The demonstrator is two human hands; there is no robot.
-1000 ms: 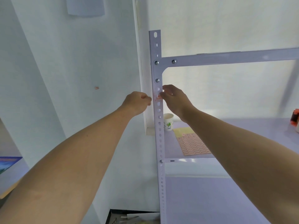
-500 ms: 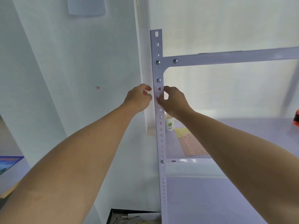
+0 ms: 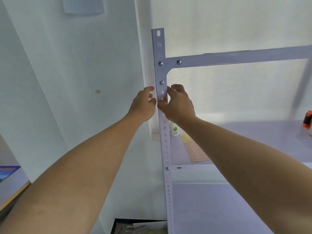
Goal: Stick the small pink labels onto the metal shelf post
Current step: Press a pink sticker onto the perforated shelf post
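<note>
so we've got both hands up at the metal shelf post, just below the bolt under the corner bracket. our left hand sits on the left edge of the post with the fingers curled in loosely, thumb tip touching the edge. can't tell if it's actually pinching anything. our right hand comes in from the right side, thumb pressed across the front face of the post and the other fingers bent round the right edge, so it's pressing on the post rather than gripping it.

the pink label itself? honestly can't make it out here, the spot where it'd be is hidden under the right thumb, right between the two hands.

the label sheet lies flat on the shelf board further back and lower, to the right of the post, mostly peeking out from behind our right forearm, well apart from both hands. it sits on a bit of yellow backing. a paper cup with a green print stands just beside the post, at the far end of the sheet. there's one small pinkish bit stuck on the wall off to the left.
</note>
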